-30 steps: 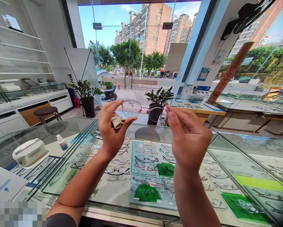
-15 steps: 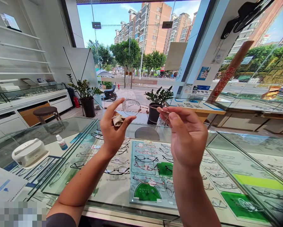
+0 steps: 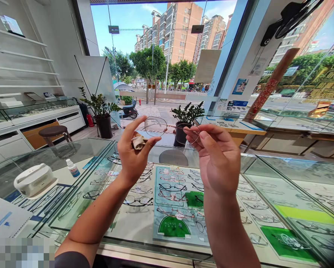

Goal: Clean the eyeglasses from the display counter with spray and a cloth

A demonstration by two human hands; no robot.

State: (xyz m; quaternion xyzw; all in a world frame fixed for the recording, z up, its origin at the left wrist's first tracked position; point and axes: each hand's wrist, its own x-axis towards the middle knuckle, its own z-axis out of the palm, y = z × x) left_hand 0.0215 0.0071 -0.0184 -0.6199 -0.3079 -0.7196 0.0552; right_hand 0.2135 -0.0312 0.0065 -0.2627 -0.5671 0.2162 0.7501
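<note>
Grasping raised glasses (image 3: pixel 171 127) with right hand (image 3: pixel 220 158) and left hand (image 3: pixel 132 154), clutching cloth (image 3: pixel 139 142) in the latter, not yet setting anything down.

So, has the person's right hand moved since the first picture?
Yes, leftward. Against the black plant pot beyond, the right hand's leading fingertips were just to the right; now they show in front of it.

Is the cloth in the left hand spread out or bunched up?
Bunched up: the cloth shows as a small crumpled wad tucked within the left hand, with no flat, open stretch of it visible.
</note>
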